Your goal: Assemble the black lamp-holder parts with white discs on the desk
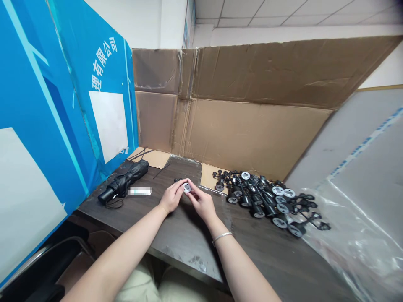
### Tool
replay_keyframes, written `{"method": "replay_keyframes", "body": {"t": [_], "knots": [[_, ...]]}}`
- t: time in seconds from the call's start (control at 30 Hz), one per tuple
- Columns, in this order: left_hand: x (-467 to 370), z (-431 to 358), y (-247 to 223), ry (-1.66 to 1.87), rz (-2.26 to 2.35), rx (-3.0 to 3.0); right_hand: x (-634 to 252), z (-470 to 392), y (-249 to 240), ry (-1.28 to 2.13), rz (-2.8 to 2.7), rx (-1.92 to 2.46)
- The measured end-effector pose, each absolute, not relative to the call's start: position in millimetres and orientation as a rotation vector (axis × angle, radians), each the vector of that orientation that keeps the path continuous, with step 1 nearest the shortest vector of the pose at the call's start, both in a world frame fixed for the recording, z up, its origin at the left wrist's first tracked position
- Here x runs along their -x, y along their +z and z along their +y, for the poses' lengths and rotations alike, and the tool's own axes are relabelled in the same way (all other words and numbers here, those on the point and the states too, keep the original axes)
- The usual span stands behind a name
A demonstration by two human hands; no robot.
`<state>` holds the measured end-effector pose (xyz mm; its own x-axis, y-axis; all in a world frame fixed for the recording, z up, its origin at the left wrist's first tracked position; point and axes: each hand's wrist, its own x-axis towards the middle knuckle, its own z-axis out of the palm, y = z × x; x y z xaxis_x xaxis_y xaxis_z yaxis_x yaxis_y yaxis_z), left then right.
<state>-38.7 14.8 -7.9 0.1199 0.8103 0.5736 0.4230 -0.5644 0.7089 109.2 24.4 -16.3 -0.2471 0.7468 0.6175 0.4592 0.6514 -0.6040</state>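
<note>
Between both hands, above the dark table, is a small black fitting with a pale round end face (187, 188). That face is turned up toward me, and dark marks show on it. The fingers of my left hand (171, 198) are closed on its left side. My right hand (203, 203) pinches it from the right, with fingertips at the upper edge and the thumb below. A small black part (178, 180) sticks out beyond my left fingers. Most of the fitting's body is hidden by my hands.
A heap of similar black fittings (256, 199) with round grey ends lies right of my hands. A folded black umbrella (127, 180) and a white strip (140, 191) lie left. Cardboard (252, 134), a blue panel (72, 105) and clear plastic sheeting (352, 226) border the table (270, 251).
</note>
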Motion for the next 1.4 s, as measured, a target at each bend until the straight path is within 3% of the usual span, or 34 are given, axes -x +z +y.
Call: {"method": "replay_keyframes", "body": {"t": [0.5,1.07,1.4], "knots": [[38,17,-12,1.446,1.222,-2.079,-107,26,-19,0.512,-1.817,0.908],[38,17,-12,1.426,1.253,-2.078,-100,29,-19,1.177,-1.405,0.867],[38,16,-11,1.378,1.303,-2.186,-97,28,-19,1.336,-1.315,0.894]]}}
